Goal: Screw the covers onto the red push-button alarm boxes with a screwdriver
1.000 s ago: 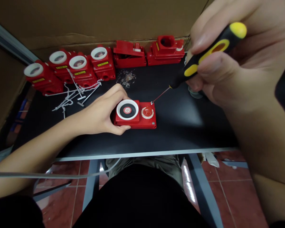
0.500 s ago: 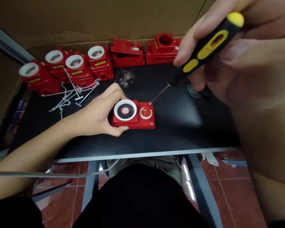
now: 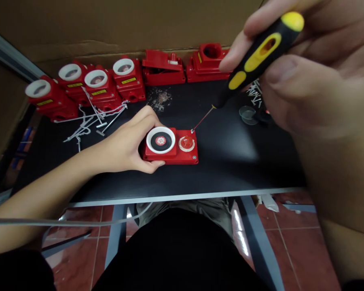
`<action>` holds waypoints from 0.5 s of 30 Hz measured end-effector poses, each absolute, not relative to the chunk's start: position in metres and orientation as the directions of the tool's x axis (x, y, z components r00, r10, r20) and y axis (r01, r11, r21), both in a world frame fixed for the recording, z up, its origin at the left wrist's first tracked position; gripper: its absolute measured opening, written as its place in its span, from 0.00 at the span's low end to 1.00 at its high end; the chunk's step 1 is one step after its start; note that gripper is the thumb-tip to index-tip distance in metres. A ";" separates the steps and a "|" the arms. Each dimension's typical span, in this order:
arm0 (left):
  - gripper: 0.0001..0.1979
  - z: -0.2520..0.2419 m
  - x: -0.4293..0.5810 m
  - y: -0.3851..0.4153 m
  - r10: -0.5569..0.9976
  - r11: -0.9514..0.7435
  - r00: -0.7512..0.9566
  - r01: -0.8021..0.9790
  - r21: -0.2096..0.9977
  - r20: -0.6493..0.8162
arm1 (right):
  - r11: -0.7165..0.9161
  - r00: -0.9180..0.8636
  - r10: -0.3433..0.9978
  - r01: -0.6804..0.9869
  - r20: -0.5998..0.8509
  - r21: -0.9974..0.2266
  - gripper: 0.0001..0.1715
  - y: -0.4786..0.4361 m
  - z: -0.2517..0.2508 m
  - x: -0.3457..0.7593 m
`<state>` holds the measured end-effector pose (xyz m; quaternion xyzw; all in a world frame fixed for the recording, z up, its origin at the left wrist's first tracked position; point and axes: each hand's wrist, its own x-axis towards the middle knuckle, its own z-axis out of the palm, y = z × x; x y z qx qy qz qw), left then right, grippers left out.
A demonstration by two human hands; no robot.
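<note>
My left hand (image 3: 136, 141) is closed around the left end of a red box-shaped device (image 3: 172, 158), which lies flat on the black table. On the device's face are a white ring with a black disc inside and a red dome (image 3: 187, 142). My right hand (image 3: 309, 68) grips a black and yellow screwdriver (image 3: 245, 74), tilted from upper right to lower left. The screwdriver's tip meets a screw (image 3: 192, 131) at the device's far right corner. Another screw (image 3: 194, 157) sits at the near right corner.
Several red devices with white rings (image 3: 96, 79) stand at the back left, with white cords and small metal bars (image 3: 101, 128) before them. Two red housings (image 3: 163, 72) are along the cardboard wall. Clear discs (image 3: 248, 114) and small screws (image 3: 255, 95) lie right. Debris (image 3: 160, 99) litters the back.
My right hand has turned a little and its thumb has shifted along the screwdriver handle, which leans slightly further left. The tip stays on the screw. My left hand and the device hold still.
</note>
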<state>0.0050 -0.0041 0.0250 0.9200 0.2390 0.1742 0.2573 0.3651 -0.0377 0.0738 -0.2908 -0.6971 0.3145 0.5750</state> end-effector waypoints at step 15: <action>0.26 0.026 0.006 -0.004 0.548 -0.740 0.814 0.363 0.567 0.194 | 0.658 -0.199 0.752 0.177 0.628 -0.732 0.23 -0.044 0.064 0.353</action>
